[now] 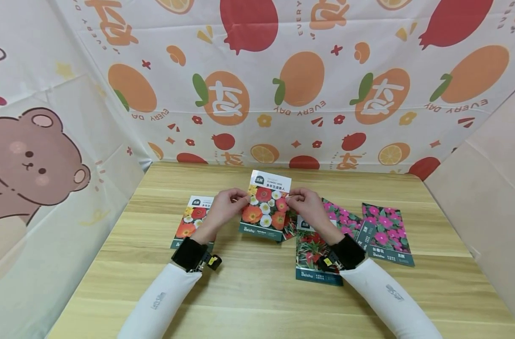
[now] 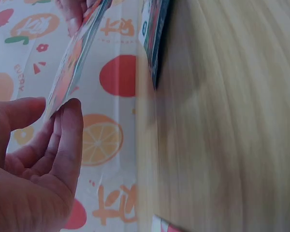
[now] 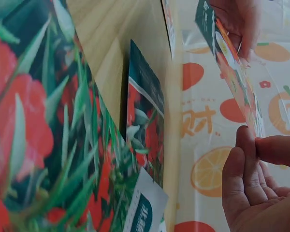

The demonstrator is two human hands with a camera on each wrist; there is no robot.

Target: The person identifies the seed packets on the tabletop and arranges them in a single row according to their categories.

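Note:
Both hands hold a flower seed packet (image 1: 265, 206) upright above the middle of the wooden table (image 1: 257, 292); it shows red, orange and white blooms. My left hand (image 1: 225, 205) pinches its left edge, and my right hand (image 1: 305, 203) pinches its right edge. In the left wrist view the packet (image 2: 75, 60) runs edge-on from my left fingers (image 2: 63, 140). From the right wrist camera the packet (image 3: 234, 77) rises out of my right fingers (image 3: 253, 159). Its lower edge hangs just over the table.
A matching packet (image 1: 190, 221) lies flat under my left wrist. Red-and-green leafed packets (image 1: 314, 254) lie below my right wrist, pink-flowered ones (image 1: 386, 233) further right. Fruit-print cloth walls (image 1: 282, 89) close in the back and sides.

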